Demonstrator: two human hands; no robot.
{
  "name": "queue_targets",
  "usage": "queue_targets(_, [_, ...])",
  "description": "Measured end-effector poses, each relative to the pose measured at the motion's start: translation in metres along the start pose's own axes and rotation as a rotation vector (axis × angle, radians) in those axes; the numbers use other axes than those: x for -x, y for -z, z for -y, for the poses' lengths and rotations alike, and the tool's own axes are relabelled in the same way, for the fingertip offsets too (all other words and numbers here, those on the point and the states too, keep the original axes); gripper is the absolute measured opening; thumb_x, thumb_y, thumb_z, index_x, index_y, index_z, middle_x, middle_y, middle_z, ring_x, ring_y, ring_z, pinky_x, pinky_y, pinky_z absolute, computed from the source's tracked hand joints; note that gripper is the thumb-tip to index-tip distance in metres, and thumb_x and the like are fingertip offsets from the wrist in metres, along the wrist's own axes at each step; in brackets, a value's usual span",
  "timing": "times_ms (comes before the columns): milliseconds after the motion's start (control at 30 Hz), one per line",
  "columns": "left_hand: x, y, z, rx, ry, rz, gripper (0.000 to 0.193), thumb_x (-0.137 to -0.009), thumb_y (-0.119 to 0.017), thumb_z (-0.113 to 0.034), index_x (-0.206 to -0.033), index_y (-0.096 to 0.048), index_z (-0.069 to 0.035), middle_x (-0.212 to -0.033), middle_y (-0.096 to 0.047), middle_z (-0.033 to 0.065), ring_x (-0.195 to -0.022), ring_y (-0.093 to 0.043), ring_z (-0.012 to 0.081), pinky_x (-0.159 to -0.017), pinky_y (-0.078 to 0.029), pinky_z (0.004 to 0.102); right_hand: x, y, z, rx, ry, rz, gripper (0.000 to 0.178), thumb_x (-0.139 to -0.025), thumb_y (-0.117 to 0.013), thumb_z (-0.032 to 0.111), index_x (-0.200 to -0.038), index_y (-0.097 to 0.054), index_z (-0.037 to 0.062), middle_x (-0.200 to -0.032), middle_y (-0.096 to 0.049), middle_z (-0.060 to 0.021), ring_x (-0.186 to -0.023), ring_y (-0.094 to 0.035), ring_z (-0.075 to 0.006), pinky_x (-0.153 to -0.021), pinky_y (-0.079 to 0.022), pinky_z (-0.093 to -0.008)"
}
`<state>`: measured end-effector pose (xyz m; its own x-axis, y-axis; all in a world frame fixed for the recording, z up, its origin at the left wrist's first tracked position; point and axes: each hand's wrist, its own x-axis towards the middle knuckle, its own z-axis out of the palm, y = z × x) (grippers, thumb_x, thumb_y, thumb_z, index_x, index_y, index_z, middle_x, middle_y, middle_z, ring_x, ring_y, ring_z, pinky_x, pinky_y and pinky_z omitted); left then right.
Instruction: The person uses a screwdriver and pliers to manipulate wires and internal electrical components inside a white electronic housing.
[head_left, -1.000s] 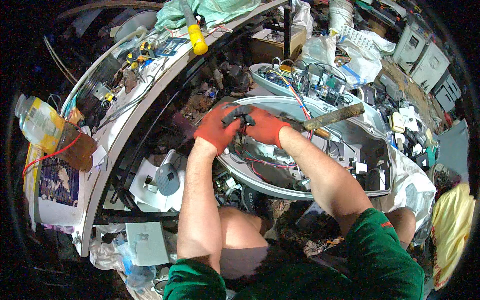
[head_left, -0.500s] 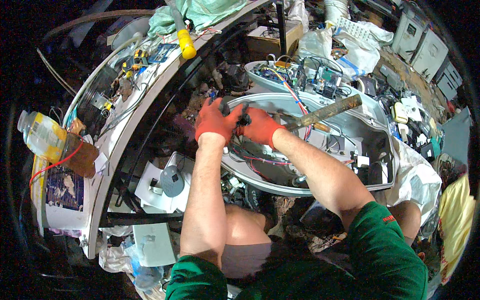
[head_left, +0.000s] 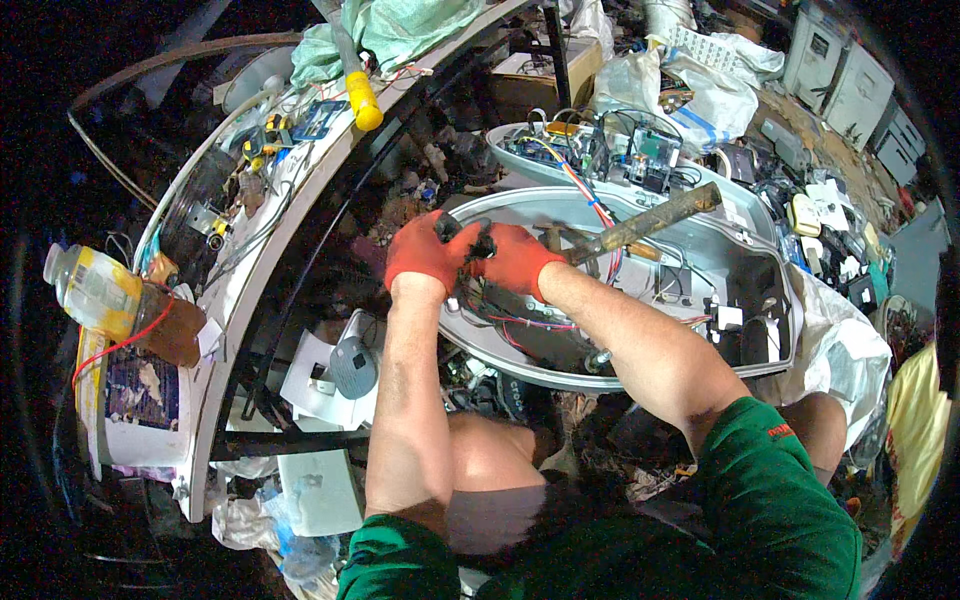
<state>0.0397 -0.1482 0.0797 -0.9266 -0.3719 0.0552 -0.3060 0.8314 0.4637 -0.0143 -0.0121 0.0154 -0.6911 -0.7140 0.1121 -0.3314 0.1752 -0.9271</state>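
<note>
Both hands are in orange-red gloves with dark fingertips, close together over the left end of an oval grey plastic housing (head_left: 560, 378). My left hand (head_left: 420, 255) has its fingers curled in toward the right one. My right hand (head_left: 518, 262) is closed, its fingertips meeting the left thumb. Whatever is pinched between them is small and hidden by the gloves. A hammer with a worn wooden handle (head_left: 660, 222) lies across the housing, just right of my right hand. Inside the housing run coloured wires (head_left: 545, 322), with a small white connector box (head_left: 728, 318) at the right.
Behind lies the housing's other half, bearing circuit boards (head_left: 650, 150), joined by a wire bundle (head_left: 590, 190). A white-edged bench (head_left: 290, 200) curves along the left, holding a yellow-handled tool (head_left: 364, 105) and a plastic jar (head_left: 95, 285). White sacks (head_left: 715, 95) and heaped electronic scrap (head_left: 810, 215) fill the right.
My left fingers, stretched upward before, are now curled in. The hands stay together over the housing's left end. The whole view has shifted slightly.
</note>
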Motion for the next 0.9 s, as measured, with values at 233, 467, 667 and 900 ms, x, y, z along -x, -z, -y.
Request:
queue_targets(233, [0.002,-0.01,0.041,0.141,-0.311,0.054,0.041,-0.082,-0.071,-0.024,-0.119,-0.061,-0.012,-0.118,-0.061,0.0158,-0.111,-0.058,0.0332,-0.094,-0.046,0.0401,-0.011,-0.008,-0.025,0.185,0.046,-0.036,0.032,-0.082,-0.061,0.023,-0.109,-0.062,0.0042,-0.109,-0.064,-0.0231,-0.106,-0.06,-0.0382,-0.09,-0.047,-0.0424])
queue_targets(467, [0.002,-0.004,0.016,0.059,-0.149,-0.111,0.046,-0.074,-0.079,-0.034,-0.108,-0.063,-0.007,-0.097,-0.07,0.0135,-0.09,-0.067,0.03,-0.08,-0.051,0.0383,-0.001,-0.001,0.001,0.01,0.054,-0.113,0.035,-0.076,-0.064,0.02,-0.107,-0.063,0.0047,-0.104,-0.065,-0.0194,-0.1,-0.062,-0.0363,-0.088,-0.048,-0.0404])
queue_targets(667, [-0.003,-0.017,0.039,0.2,-0.194,-0.256,0.029,-0.089,-0.061,-0.024,-0.111,-0.059,-0.005,-0.104,-0.066,0.0174,-0.096,-0.063,0.0349,-0.082,-0.049,0.0407,0.002,0.003,0.007,0.121,-0.008,-0.274,0.039,-0.076,-0.063,0.022,-0.11,-0.061,0.0034,-0.105,-0.065,-0.0218,-0.102,-0.061,-0.0373,-0.091,-0.047,-0.042])
queue_targets(900, [-0.005,-0.022,0.051,-0.064,-0.289,-0.088,0.043,-0.086,-0.061,-0.023,-0.125,-0.054,-0.005,-0.131,-0.051,0.0203,-0.122,-0.049,0.0363,-0.101,-0.041,0.0411,-0.007,0.017,-0.006,0.104,-0.042,-0.424,0.066,-0.073,-0.069,0.032,-0.128,-0.053,-0.0002,-0.116,-0.061,-0.0246,-0.111,-0.058,-0.0356,-0.097,-0.044,-0.0395])
